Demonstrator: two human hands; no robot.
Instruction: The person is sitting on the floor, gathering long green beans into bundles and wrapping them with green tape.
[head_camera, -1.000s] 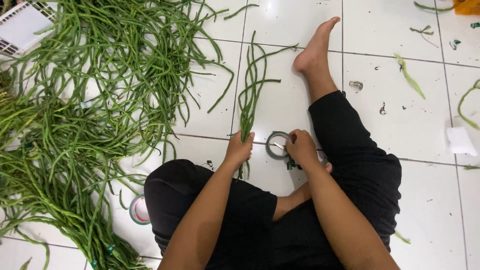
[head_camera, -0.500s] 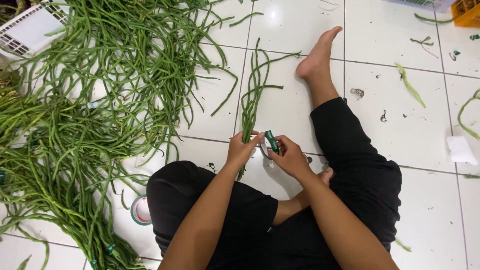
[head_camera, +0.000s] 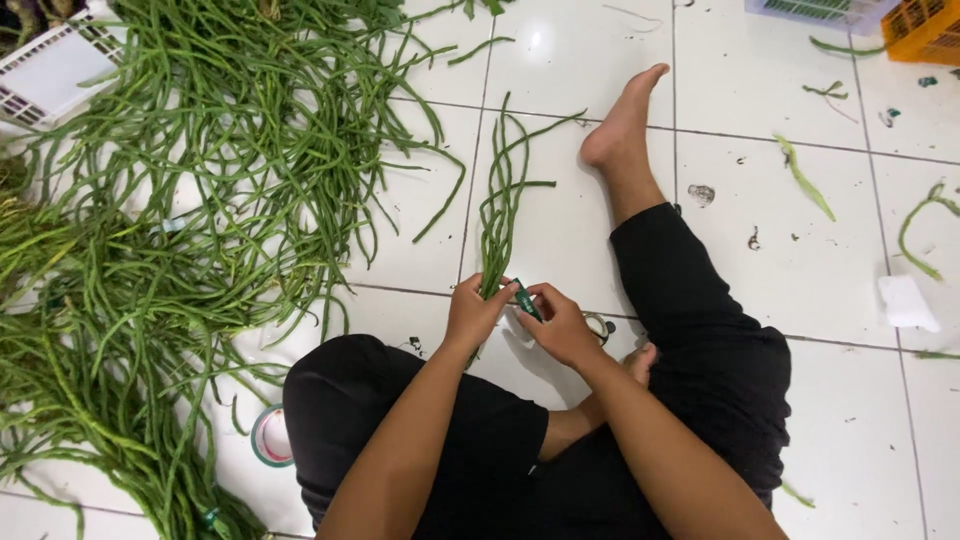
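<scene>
The left hand (head_camera: 476, 312) is clenched around the lower end of a slim bundle of long green beans (head_camera: 500, 205), which stretches away from the fist across the white tiled floor (head_camera: 560, 60) toward the bare foot (head_camera: 622, 125). Just beside that fist, the right hand (head_camera: 560, 325) pinches a strip of dark green tape (head_camera: 526, 300) that touches the bundle's gripped end. A big loose heap of green beans (head_camera: 200, 180) lies well apart from the bundle, on the left hand's side.

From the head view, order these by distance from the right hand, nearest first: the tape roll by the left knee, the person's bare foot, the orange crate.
1. Bare foot: up the floor from the right hand, a little right.
2. Tape roll: lower left, beside the knee.
3. Orange crate: top right corner.
</scene>
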